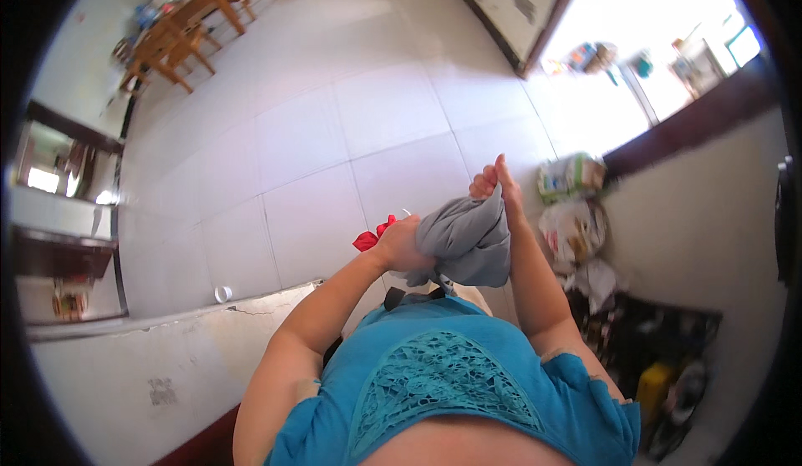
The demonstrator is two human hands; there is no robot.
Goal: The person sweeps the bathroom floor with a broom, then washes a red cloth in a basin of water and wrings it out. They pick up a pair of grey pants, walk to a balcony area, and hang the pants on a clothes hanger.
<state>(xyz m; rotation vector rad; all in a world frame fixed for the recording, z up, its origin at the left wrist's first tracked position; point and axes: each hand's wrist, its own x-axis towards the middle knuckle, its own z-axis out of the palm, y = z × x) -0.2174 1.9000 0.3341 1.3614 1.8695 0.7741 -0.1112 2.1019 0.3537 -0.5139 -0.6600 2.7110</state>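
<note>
Bunched grey fabric [467,237] hangs between my two hands, in front of my waist. My left hand [404,243] is closed around its left side, slightly blurred, with the fingers hidden. Beyond that hand's knuckles a bright red piece of cloth [369,237] sticks out; whether it is joined to the grey fabric I cannot tell. A thin white strip [406,212] shows just above it. My right hand [495,184] has its fingers curled and its thumb pointing up, gripping the fabric's upper right edge, which drapes over the palm and wrist.
Pale floor tiles [301,128] stretch ahead. Packages [570,178] and plastic bags [573,228] lie along the right wall, near a bright doorway [601,96]. A wooden table [194,9] with chairs stands far left. A white ring-shaped object [222,294] lies beside the low wall [156,353].
</note>
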